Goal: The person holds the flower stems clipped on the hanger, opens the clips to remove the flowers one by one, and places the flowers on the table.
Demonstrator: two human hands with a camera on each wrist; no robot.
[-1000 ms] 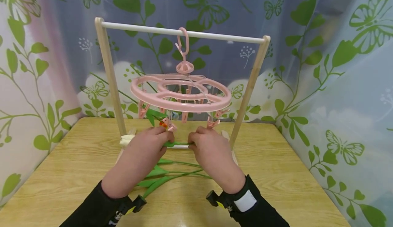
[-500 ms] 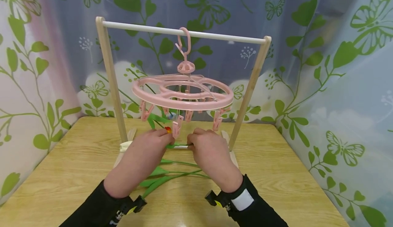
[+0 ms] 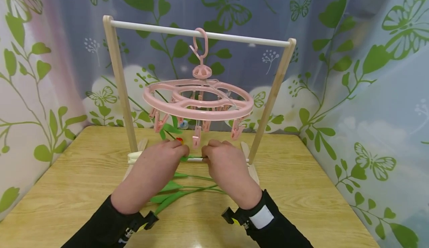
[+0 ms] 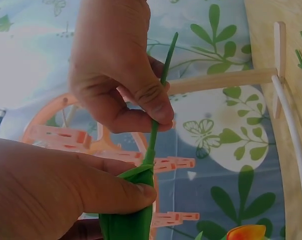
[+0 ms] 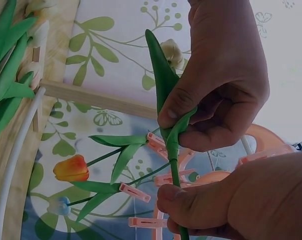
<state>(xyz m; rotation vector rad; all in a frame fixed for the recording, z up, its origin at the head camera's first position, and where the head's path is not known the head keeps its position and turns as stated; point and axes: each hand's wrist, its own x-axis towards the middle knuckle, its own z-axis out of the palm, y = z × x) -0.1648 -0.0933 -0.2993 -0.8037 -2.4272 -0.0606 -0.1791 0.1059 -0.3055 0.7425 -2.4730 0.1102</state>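
A cream tulip (image 5: 161, 75) is held crosswise between the hands: its leaf base is pinched by the left hand (image 3: 157, 166), its stem (image 4: 155, 131) by the right hand (image 3: 226, 168). Above both, a pink clip hanger (image 3: 197, 113) is suspended. An orange tulip (image 5: 72, 168) (partly hidden in the head view) is seen just beyond the left hand. Below the hands, more tulips (image 3: 201, 187) are spread on the table (image 3: 301, 188).

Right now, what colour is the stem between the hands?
Green stem, seen best in the left wrist view.
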